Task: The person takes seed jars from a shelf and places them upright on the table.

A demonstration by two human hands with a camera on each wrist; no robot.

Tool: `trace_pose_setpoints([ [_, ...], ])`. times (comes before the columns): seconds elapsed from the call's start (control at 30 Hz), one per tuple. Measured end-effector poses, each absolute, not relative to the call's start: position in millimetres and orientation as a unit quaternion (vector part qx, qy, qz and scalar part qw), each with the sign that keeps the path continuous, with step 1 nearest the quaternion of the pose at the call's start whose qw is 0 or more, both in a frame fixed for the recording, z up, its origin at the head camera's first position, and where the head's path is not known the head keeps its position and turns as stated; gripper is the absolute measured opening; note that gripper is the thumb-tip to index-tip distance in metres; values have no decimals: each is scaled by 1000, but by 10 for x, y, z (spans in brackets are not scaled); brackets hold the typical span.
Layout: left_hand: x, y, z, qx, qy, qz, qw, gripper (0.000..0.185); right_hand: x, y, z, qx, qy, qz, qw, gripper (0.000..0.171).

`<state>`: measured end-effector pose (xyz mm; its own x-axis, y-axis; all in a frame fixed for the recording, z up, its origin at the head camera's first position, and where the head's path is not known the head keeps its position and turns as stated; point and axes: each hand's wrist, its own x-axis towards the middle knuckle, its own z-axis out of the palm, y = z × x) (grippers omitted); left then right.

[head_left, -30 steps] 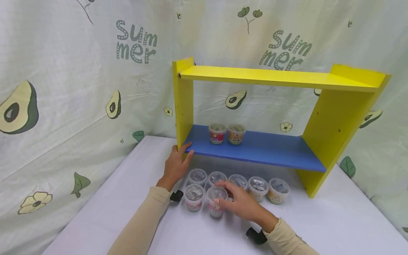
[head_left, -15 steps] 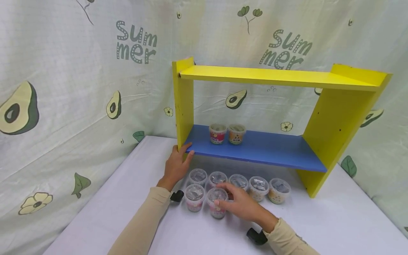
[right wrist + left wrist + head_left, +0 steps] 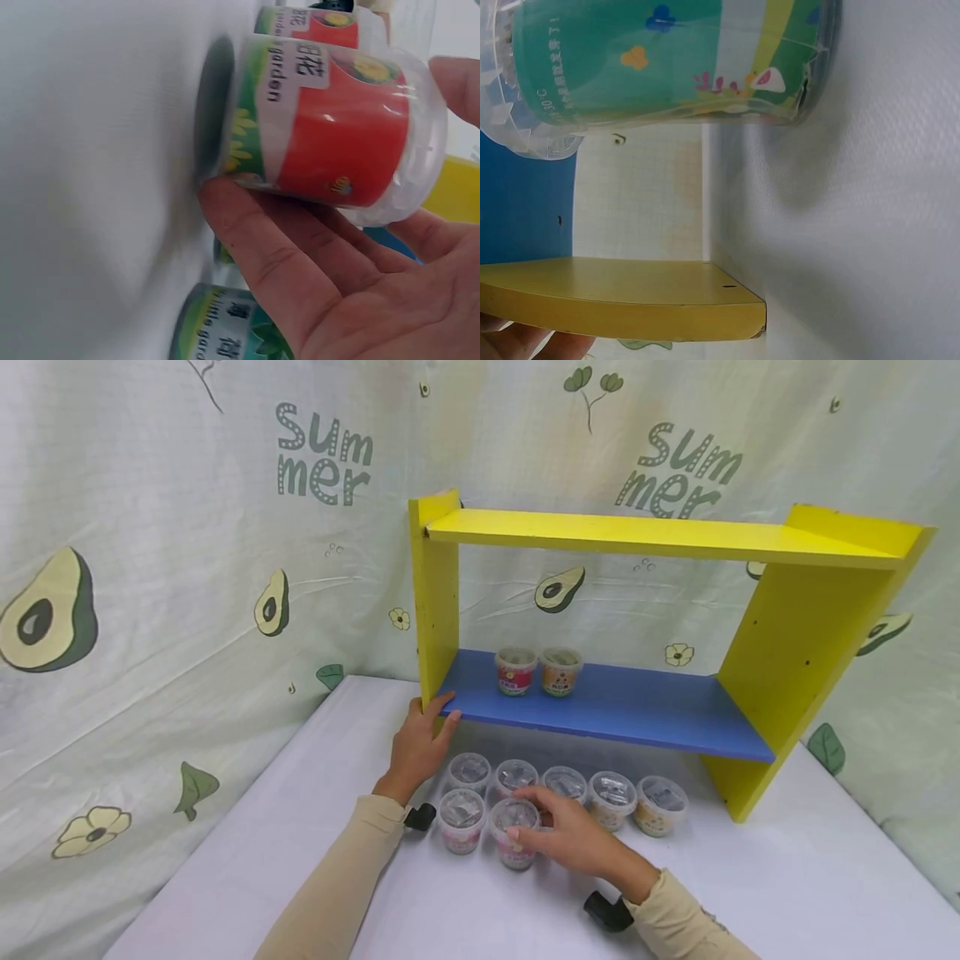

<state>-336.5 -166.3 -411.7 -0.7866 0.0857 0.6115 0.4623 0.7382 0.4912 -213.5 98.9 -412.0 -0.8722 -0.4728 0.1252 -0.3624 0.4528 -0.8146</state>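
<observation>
My right hand [image 3: 573, 835] holds a small clear-lidded plastic cup [image 3: 516, 847] from its right side. In the right wrist view this cup [image 3: 349, 124] has a red label reading "garden", with my thumb at the lid rim and fingers along its side. A shadow lies by its base; whether it touches the table I cannot tell. My left hand [image 3: 418, 745] grips the lower front corner of the shelf unit [image 3: 437, 610], at its yellow left panel. Fingertips show behind that panel [image 3: 630, 319] in the left wrist view. Another pink-labelled cup [image 3: 461, 835] stands left of the held one.
Several lidded cups stand in a row below the blue board [image 3: 645, 710], among them an orange-labelled cup [image 3: 660, 814] at the right end. A red-labelled cup [image 3: 515, 678] and an orange-labelled cup [image 3: 558, 678] stand on the board. A patterned curtain [image 3: 345, 568] hangs behind.
The head view has shifted slightly. Both hands keep their places, the right at the cup and the left at the shelf corner, and the cups show no clear movement.
</observation>
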Motion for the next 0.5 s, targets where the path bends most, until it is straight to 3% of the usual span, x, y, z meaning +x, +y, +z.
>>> trace_pose_setpoints([
  [0.5,-3368,-1665,-4120,-153,-889,-326,283,49,-2132,1030,-4098,-272,859,-431,45,59],
])
